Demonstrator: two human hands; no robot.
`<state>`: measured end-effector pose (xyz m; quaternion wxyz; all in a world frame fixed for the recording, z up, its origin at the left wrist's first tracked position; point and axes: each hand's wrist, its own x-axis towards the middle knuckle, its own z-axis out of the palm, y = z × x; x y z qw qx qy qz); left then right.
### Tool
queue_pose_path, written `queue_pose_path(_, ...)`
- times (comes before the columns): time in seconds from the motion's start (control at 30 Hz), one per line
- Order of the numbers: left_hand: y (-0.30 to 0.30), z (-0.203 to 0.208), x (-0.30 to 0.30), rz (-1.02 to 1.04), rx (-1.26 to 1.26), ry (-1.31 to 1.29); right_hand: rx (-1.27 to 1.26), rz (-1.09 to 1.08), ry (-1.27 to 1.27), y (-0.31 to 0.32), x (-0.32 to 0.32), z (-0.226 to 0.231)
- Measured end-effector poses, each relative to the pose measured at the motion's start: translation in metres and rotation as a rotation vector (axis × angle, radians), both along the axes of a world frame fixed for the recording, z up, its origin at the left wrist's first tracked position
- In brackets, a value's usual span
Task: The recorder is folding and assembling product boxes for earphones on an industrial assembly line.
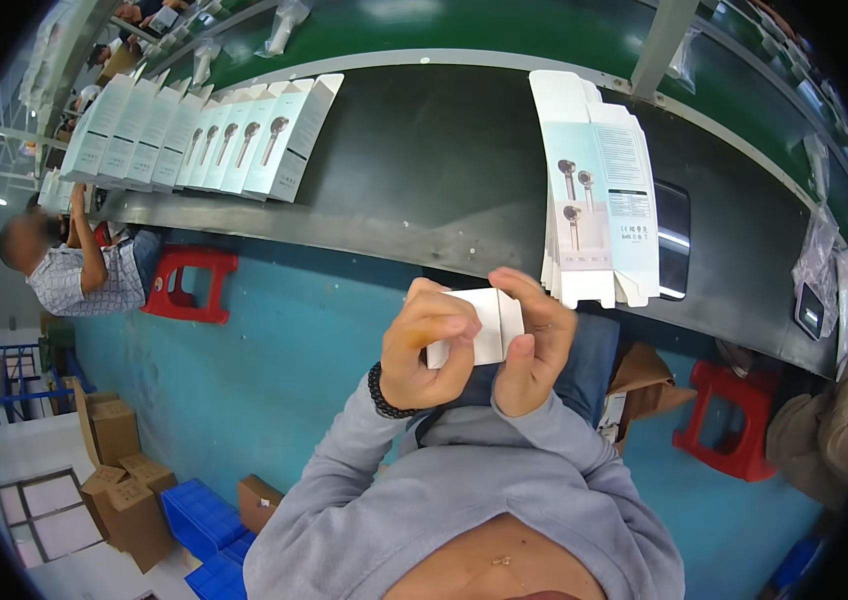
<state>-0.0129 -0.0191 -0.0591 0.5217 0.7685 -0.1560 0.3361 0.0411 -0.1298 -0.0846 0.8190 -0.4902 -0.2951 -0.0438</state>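
Note:
Between my two hands, just off the table's front edge, is a small white carton point(487, 322) with an end flap standing out. My left hand point(429, 345), a dark beaded bracelet on its wrist, grips the carton's left side with curled fingers. On the other side my right hand point(536, 342) holds it between thumb and fingers, next to the flap. Flat unfolded cartons point(584, 210) printed with earphones lie stacked on the table beyond my right hand. To the far left stands a row of folded-up earphone boxes point(279, 140), their top flaps raised.
The dark table point(424, 160) runs across in front of me. A black phone-like slab point(672, 240) lies beside the flat stack. Red stools point(189, 284) stand on the blue floor; a person point(84, 255) sits at the left. Brown boxes point(134, 500) and blue crates point(202, 515) are lower left.

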Motion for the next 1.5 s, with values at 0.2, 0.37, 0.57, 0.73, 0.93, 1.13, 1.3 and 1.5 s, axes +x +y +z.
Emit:
queue_pose_path(0.2, 0.007, 0.003, 0.005, 0.101, 0.107, -0.209, -0.312, 0.382, 0.158, -0.01, 0.008, 0.017)
queue_pose_path(0.37, 0.006, 0.002, 0.001, 0.138, 0.241, -0.118, -0.296, 0.449, 0.309, -0.012, 0.008, 0.014)
queue_pose_path(0.57, 0.011, 0.007, 0.0, 0.154, 0.29, -0.092, -0.3, 0.446, 0.36, -0.007, 0.006, 0.006)
queue_pose_path(0.73, 0.009, 0.001, 0.006, 0.211, -0.059, -0.201, -0.423, 0.399, -0.109, -0.001, 0.007, -0.017)
queue_pose_path(0.93, 0.034, 0.006, -0.009, 0.037, -0.103, -0.057, -0.451, 0.281, -0.27, 0.013, -0.002, -0.009)
queue_pose_path(1.13, 0.091, 0.074, -0.046, -0.073, 0.306, 0.551, -0.593, 0.293, -0.548, 0.006, 0.024, 0.017)
queue_pose_path(1.3, 0.168, 0.094, -0.083, 0.42, -0.104, 0.033, -0.475, 0.042, -0.394, -0.033, 0.047, 0.043)
queue_pose_path(1.5, 0.329, 0.037, -0.047, 0.744, -0.242, -0.149, -0.782, -0.218, -0.457, -0.075, 0.078, 0.038)
